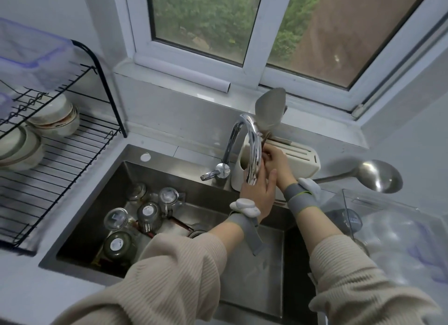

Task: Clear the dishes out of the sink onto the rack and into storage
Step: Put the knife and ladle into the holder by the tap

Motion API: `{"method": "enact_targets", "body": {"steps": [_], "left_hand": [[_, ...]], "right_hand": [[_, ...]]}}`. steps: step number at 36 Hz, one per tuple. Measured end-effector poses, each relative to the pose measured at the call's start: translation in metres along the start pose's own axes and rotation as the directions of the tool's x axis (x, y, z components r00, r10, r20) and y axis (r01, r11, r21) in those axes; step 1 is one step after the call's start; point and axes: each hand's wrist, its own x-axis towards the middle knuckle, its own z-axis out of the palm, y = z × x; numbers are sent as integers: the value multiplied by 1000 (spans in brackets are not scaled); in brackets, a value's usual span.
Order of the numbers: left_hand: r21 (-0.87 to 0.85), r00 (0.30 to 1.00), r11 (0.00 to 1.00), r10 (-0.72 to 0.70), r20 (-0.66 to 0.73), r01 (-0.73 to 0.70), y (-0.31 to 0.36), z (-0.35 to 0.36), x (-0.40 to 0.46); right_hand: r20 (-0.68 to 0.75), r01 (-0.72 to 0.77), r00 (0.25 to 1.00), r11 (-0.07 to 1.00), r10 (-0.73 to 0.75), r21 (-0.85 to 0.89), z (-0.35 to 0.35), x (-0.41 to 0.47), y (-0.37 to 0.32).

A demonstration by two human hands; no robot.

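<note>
A person in ribbed beige sleeves reaches over a steel sink [254, 264] toward a white utensil holder [294, 160] standing behind the curved chrome tap [252, 145] on the counter below a window [242, 26]. The right hand [278, 162] is at the holder's open end, its fingers curled around the dark handle of a metal spatula [270, 107], whose wide blade stands upright above the holder against the sill. The left hand [258, 193] is raised just beside it with fingers straight and relaxed, partly behind the tap's spout, holding nothing that can be seen. Both wrists carry grey straps with white devices.

In the sink's left half lie several glass jars [145, 215] turned upside down, close together, with red chopsticks [180, 224] among them. A large steel ladle [377, 175] rests on the counter to the right of the holder, its bowl facing up. On the left, a black wire dish rack [63, 160] holds stacks of pale bowls [55, 116] on its lower tier and a clear plastic container [31, 60] with purple clips on its upper tier. More clear plastic containers [392, 232] sit at the right edge.
</note>
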Motion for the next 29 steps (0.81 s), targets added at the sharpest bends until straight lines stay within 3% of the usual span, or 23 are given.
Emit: {"method": "enact_targets", "body": {"steps": [8, 14, 24, 29], "left_hand": [[-175, 992, 978, -123, -24, 117, -4, -8, -1], [-109, 996, 990, -90, 8, 90, -12, -8, -2], [-56, 1000, 998, -19, 0, 19, -21, -6, -4], [-4, 998, 1000, 29, 50, -29, -41, -4, -20]], "right_hand": [[-88, -43, 995, 998, 46, 34, 8, 7, 5], [-202, -14, 979, 1000, 10, -20, 13, -2, 14], [-87, -17, 996, 1000, 19, 24, 23, -25, 28], [-123, 19, 992, 997, -28, -69, 40, -51, 34]]}}
